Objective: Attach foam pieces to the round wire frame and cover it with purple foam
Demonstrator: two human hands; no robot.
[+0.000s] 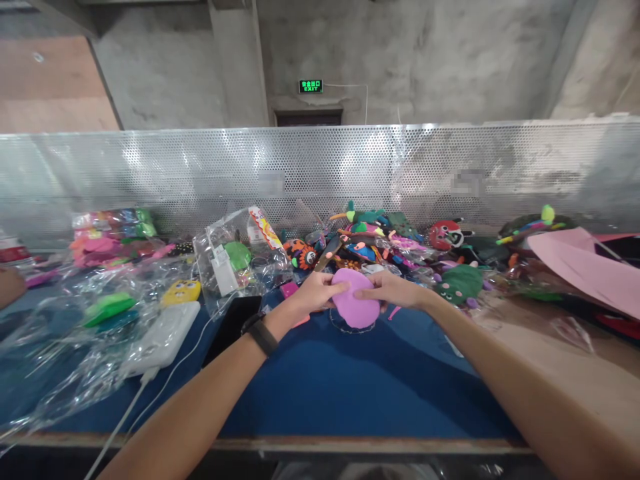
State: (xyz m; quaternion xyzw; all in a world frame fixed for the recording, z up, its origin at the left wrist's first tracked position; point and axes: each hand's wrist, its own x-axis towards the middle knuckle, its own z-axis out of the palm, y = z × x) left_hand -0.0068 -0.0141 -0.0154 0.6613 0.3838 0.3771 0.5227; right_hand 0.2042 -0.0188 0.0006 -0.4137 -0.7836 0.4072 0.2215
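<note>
A flat, rounded piece of purple modelling clay (356, 308) hangs just above the blue table surface (370, 393), gripped at both upper sides. My left hand (320, 291) pinches its left edge, the thumb lying on the front. On the other side my right hand (387, 290) pinches the right edge, thumb also on the front face. The fingers behind the clay are mostly hidden. Beneath it a clear round plastic rim (353, 329) shows on the table. Small pink pieces lie close by my left hand.
A heap of colourful clay figures (365, 237) lines the perforated metal screen (320, 160). On the left are a white power bank (163, 339) with a cable, a black phone (233, 327), a yellow clay piece (181, 292) and clear plastic bags. Pink sheets (590, 267) lie right. Another person's hand (10, 287) shows far left.
</note>
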